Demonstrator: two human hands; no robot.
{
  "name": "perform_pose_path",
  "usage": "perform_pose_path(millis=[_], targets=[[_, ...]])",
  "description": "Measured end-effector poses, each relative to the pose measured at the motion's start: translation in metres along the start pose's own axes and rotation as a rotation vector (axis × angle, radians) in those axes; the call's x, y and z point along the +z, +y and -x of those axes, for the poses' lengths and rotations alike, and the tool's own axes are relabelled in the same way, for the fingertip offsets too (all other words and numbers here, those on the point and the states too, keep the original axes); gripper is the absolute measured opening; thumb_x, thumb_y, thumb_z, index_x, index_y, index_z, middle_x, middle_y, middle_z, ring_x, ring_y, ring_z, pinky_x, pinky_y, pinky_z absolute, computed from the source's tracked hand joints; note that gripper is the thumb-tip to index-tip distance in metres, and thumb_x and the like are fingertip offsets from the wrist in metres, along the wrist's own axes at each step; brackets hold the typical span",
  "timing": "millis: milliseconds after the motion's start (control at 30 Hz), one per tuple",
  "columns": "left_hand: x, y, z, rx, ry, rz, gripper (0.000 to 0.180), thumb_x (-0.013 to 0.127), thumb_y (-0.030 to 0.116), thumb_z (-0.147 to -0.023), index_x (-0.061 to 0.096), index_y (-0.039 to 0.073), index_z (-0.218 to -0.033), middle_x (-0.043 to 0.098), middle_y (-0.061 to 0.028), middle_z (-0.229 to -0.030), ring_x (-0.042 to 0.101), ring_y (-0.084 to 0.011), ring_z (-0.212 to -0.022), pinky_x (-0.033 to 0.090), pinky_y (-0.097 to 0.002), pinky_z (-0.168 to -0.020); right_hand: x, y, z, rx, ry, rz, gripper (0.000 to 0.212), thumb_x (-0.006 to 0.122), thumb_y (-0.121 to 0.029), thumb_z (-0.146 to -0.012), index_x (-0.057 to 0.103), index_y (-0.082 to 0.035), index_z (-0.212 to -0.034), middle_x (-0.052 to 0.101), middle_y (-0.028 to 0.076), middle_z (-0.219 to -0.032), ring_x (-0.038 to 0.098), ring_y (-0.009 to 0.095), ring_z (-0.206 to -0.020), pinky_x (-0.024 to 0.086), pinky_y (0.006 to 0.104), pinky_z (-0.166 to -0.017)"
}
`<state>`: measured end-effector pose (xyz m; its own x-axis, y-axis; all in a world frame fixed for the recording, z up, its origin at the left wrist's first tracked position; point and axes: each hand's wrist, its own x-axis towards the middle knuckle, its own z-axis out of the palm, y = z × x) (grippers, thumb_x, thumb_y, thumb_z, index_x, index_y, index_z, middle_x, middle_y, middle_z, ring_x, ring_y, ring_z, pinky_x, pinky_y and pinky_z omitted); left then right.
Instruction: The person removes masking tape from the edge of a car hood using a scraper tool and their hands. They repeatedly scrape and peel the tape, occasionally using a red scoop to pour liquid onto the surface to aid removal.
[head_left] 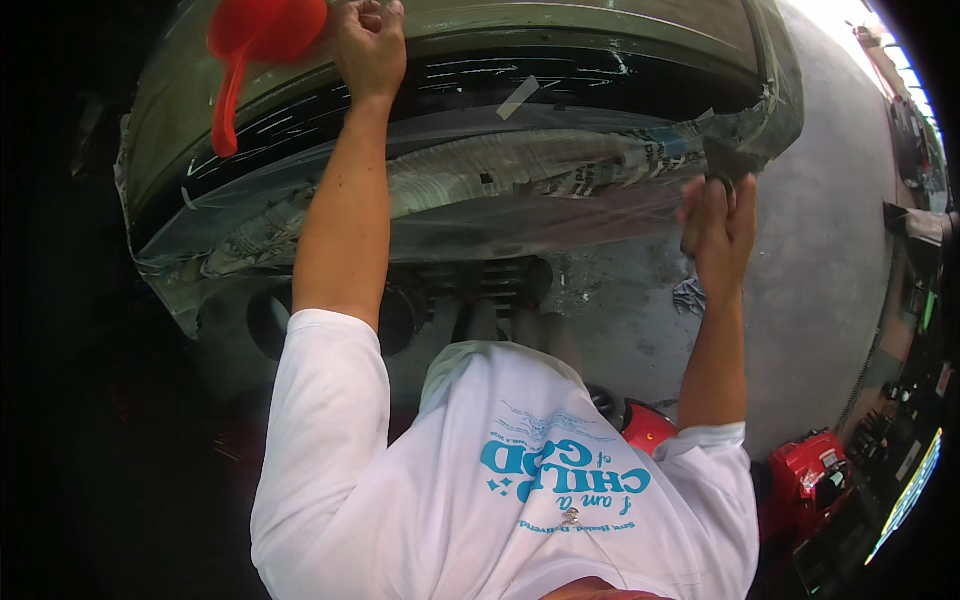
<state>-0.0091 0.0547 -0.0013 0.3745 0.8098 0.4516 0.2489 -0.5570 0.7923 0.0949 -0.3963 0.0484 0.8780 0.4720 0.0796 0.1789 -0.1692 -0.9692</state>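
Observation:
My left hand is at the top edge, over the olive-gold car panel. Its fingers are curled closed; whatever they hold, if anything, is hidden. Just left of it is a red plastic dipper, handle pointing down toward me; I cannot tell whether hand and dipper touch. My right hand, smeared by motion, is closed around a dark grey flat piece at the right corner of the masked edge. Newspaper and clear plastic masking run along the car below a glossy black strip.
A strip of pale tape sticks up from the black band. Grey floor spreads to the right, with a crumpled rag on it. Red machinery stands at the lower right. Dark round objects lie below the car's edge.

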Motion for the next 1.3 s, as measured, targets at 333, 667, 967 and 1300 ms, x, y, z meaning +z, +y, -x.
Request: perform_pose_path(millis=[333,667,967,1300], targets=[[0.005,0.028,0.008,-0.095,-0.089,-0.354,0.044,0.065,0.033,-0.099,0.057,0.001,-0.128,0.074,-0.0291,-0.108,0.071,-0.0511,-0.104,0.056,-0.0582,-0.092,0.135,-0.054,-0.167,-0.460,-0.494,0.967,0.035,0.059,-0.032,-0.103,0.070,-0.004,-0.122,0.075,0.028,-0.106,0.072,0.047,-0.100,0.056,0.0537,-0.091],[0.001,0.031,0.005,-0.155,-0.077,-0.400,0.051,0.063,0.032,-0.100,0.052,-0.002,-0.137,0.075,-0.0324,-0.106,0.073,-0.0506,-0.101,0.057,-0.0583,-0.091,0.194,-0.043,-0.180,-0.583,-0.482,1.169,0.029,0.064,-0.031,-0.099,0.072,-0.004,-0.106,0.075,0.027,-0.095,0.072,0.048,-0.092,0.056,0.0584,-0.083],[0.000,0.039,0.006,-0.167,-0.103,-0.420,0.054,0.068,0.035,-0.099,0.051,-0.001,-0.135,0.075,-0.0322,-0.106,0.074,-0.0491,-0.102,0.057,-0.0564,-0.090,0.117,-0.005,-0.198,-0.356,-0.148,1.449,0.032,0.062,-0.039,-0.105,0.074,-0.014,-0.119,0.079,0.020,-0.103,0.076,0.045,-0.097,0.060,0.0568,-0.085],[0.000,0.033,0.007,-0.151,-0.092,-0.398,0.053,0.068,0.033,-0.099,0.049,-0.002,-0.134,0.075,-0.0332,-0.106,0.073,-0.0498,-0.102,0.056,-0.0572,-0.091,0.190,-0.033,-0.179,-0.410,-0.398,1.314,0.035,0.063,-0.040,-0.104,0.074,-0.012,-0.122,0.078,0.023,-0.104,0.074,0.046,-0.101,0.058,0.0560,-0.088]])
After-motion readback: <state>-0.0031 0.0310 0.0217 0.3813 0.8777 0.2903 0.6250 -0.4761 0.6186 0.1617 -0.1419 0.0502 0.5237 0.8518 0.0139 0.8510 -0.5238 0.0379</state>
